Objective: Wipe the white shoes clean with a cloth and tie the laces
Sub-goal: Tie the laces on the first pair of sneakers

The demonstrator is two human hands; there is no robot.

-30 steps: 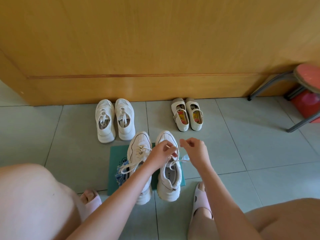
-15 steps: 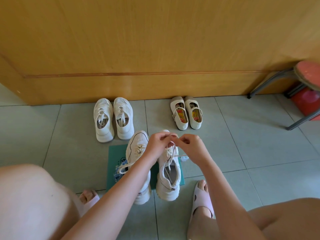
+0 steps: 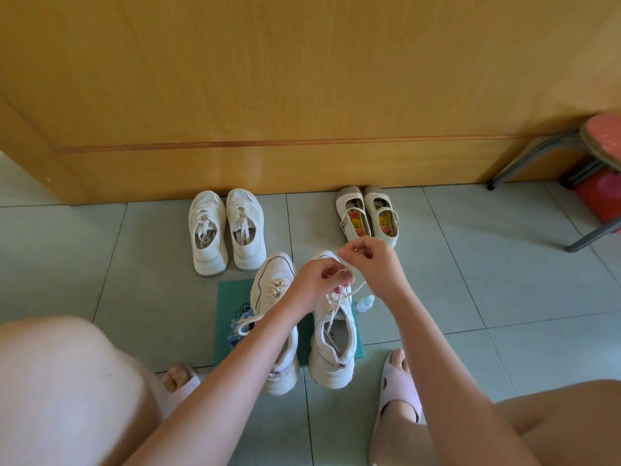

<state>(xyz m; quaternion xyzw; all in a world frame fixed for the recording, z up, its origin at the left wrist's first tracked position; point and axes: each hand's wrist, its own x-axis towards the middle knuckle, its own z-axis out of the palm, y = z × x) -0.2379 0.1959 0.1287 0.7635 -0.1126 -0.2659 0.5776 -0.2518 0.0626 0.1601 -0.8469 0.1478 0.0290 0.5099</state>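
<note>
Two white chunky sneakers stand side by side on a green mat (image 3: 232,297). The right sneaker (image 3: 332,344) has its laces (image 3: 336,302) pulled up. My left hand (image 3: 316,284) pinches one lace loop above the tongue. My right hand (image 3: 374,264) pinches the other lace end, raised a little higher and further away. The left sneaker (image 3: 268,290) lies partly under my left forearm, with its lace hanging loose to the left. A blue patterned cloth (image 3: 237,331) is bunched on the mat beside the left sneaker.
A second pair of white sneakers (image 3: 226,230) and a pair of strap shoes (image 3: 368,216) stand against the wooden door (image 3: 302,79). A small clear bottle (image 3: 364,302) lies right of the mat. A red stool (image 3: 601,142) stands at right. My knees and slippered feet frame the floor.
My hands came together over the right sneaker, then my right hand drew its lace end up and away while my left hand stayed holding a loop.
</note>
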